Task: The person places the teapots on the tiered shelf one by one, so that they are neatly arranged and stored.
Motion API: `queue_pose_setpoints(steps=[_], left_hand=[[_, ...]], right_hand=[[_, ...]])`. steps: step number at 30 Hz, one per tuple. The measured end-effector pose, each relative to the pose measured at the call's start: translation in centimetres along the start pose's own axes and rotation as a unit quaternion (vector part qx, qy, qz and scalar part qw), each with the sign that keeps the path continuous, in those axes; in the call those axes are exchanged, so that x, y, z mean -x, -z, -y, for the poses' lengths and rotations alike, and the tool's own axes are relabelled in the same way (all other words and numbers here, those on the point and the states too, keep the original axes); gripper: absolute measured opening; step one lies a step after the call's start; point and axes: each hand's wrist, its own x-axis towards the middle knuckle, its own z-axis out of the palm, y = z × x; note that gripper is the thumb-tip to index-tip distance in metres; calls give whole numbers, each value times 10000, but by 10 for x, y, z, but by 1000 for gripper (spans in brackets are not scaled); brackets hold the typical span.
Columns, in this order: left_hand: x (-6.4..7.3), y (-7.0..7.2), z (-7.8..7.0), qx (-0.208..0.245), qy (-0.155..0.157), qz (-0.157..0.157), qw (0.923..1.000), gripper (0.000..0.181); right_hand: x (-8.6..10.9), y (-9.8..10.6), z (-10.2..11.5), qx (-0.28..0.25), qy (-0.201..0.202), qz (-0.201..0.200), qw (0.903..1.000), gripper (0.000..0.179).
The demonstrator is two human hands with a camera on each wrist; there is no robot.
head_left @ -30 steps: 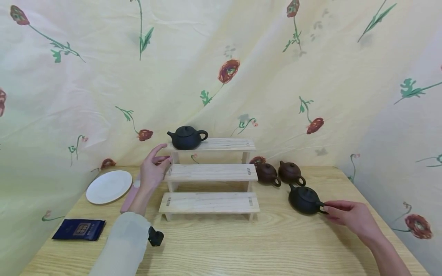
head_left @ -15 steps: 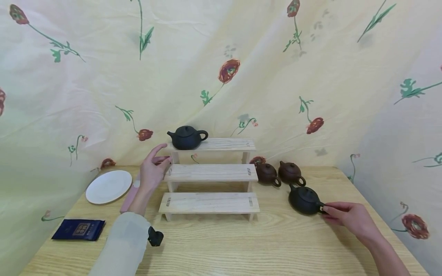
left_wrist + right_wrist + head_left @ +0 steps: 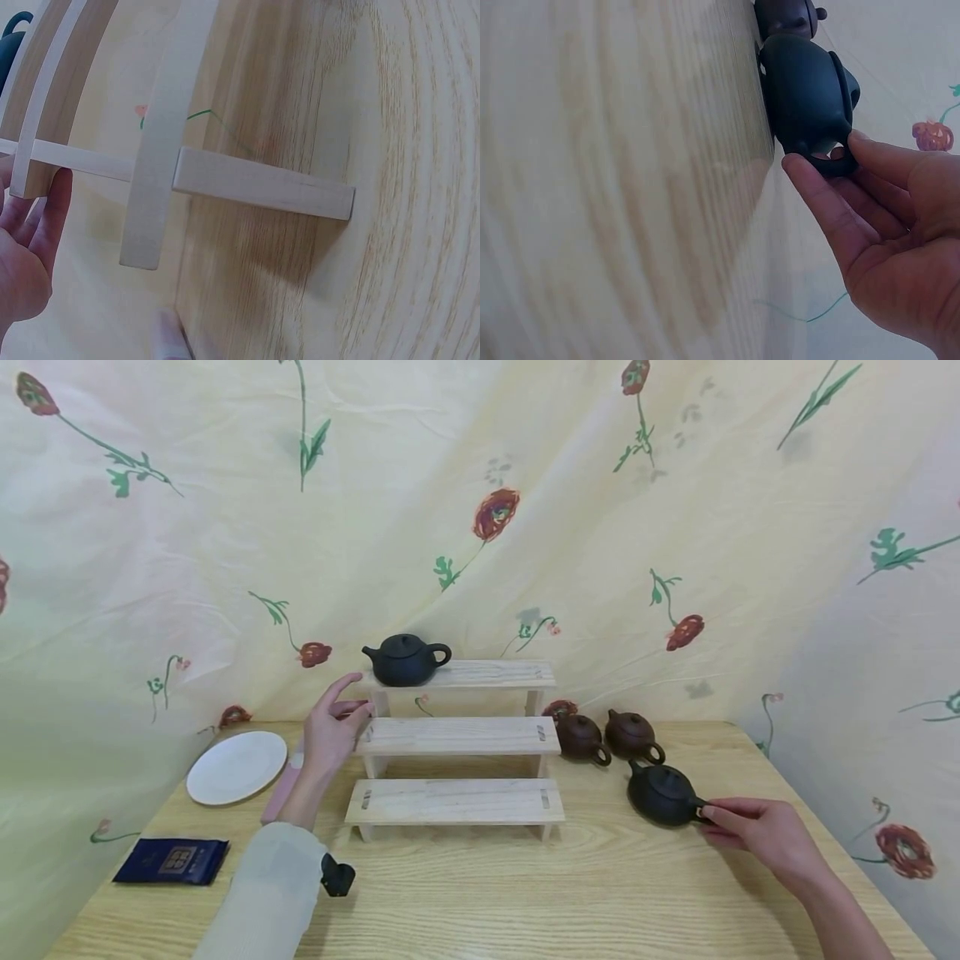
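Note:
On the right of the head view, my right hand (image 3: 768, 839) pinches the handle of a black teapot (image 3: 663, 795), which sits low at the tabletop with its spout pointing away. The right wrist view shows thumb and fingers around the teapot's handle (image 3: 832, 163). My left hand (image 3: 330, 739) holds the left end of a three-tier wooden stand (image 3: 453, 802), index finger up at the top board. In the left wrist view its fingers (image 3: 52, 217) curl round a board's end. Another black teapot (image 3: 405, 662) stands on the top tier, left side, spout facing left.
Two dark brown teapots, one near the stand (image 3: 579, 739) and one to its right (image 3: 632, 735), stand behind the held teapot. At left lie a white plate (image 3: 236, 767), a pink flat item (image 3: 282, 792) and a dark blue packet (image 3: 171, 860). Floral cloth (image 3: 570, 527) hangs behind.

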Motion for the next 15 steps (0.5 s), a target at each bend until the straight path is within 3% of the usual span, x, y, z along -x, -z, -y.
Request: queue_pose_setpoints(steps=[15], left_hand=[[0, 1, -1, 8, 78, 22, 10000, 50]], right_hand=[[-1, 5, -1, 19, 295, -149, 9995, 35]])
